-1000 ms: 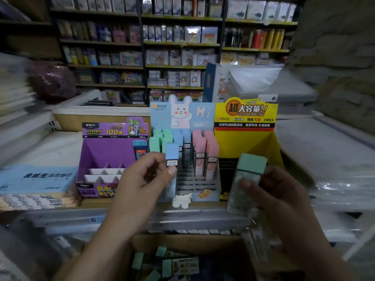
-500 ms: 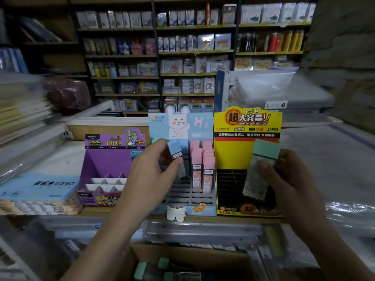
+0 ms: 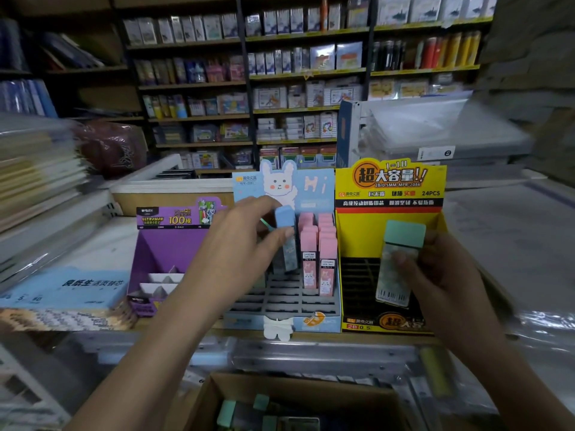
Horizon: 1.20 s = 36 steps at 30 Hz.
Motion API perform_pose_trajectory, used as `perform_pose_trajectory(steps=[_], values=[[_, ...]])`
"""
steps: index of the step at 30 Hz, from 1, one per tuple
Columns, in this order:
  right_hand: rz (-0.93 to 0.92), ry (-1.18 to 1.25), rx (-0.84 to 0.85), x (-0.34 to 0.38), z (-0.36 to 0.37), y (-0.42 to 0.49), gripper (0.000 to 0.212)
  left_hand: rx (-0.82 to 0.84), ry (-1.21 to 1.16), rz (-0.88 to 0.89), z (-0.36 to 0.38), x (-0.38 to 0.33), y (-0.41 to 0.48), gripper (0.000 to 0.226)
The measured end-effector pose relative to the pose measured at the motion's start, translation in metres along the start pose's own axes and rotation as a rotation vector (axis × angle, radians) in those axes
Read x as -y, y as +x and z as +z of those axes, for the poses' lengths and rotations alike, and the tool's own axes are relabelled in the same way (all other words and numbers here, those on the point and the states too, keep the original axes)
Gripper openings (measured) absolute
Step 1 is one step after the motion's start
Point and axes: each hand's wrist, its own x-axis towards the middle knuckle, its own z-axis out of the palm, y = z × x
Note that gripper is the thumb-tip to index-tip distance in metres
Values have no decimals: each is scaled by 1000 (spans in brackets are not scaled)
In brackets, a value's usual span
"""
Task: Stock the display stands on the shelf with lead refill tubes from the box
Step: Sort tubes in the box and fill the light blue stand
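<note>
My left hand (image 3: 242, 250) pinches a blue-capped lead refill tube (image 3: 285, 237) upright over the slotted tray of the light-blue rabbit display stand (image 3: 320, 188), just left of the rows of pink-capped tubes (image 3: 317, 253) standing in it. My right hand (image 3: 441, 284) grips a wider green-capped clear tube (image 3: 398, 262) in front of the yellow display stand (image 3: 389, 185), above its black slotted tray. A cardboard box (image 3: 280, 396) at the bottom edge holds several green-capped tubes (image 3: 242, 412).
A purple display stand (image 3: 168, 241) with white dividers sits left of the blue one. Blue notepad packs (image 3: 65, 293) lie further left on the shelf (image 3: 342, 335). Plastic-wrapped stock fills the right side. Stocked shop shelves (image 3: 295, 73) line the back wall.
Both hands have moved forward toward the stands. The blue-capped tube has gone deeper into the blue stand's rows, and the green-capped tube has risen in front of the yellow stand.
</note>
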Motion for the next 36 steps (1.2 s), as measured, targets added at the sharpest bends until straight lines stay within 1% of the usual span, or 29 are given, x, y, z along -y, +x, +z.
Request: perform_pose_trajectory(steps=[3, 7, 10, 13, 18, 20, 26, 36], values=[[-9, 4, 8, -1, -1, 0, 23, 30, -16, -1, -1, -1, 10, 12], [-13, 40, 13, -2, -1, -1, 21, 79, -9, -10, -1, -1, 21, 22], [-14, 46, 16, -2, -2, -1, 21, 119, 96, -11, 0, -1, 26, 19], [-8, 49, 19, -3, -2, -1, 24, 124, 200, 44, 2, 0, 30, 11], [-5, 32, 6, -3, -3, 0, 25, 117, 287, 82, 4, 3, 34, 17], [-11, 23, 2, -3, -3, 0, 26, 130, 267, 71, 3, 4, 34, 20], [-10, 47, 10, -1, -2, 0, 26, 158, 236, 47, 2, 10, 36, 13], [1, 53, 2, 0, -1, 0, 26, 153, 224, 76, 4, 13, 35, 10]])
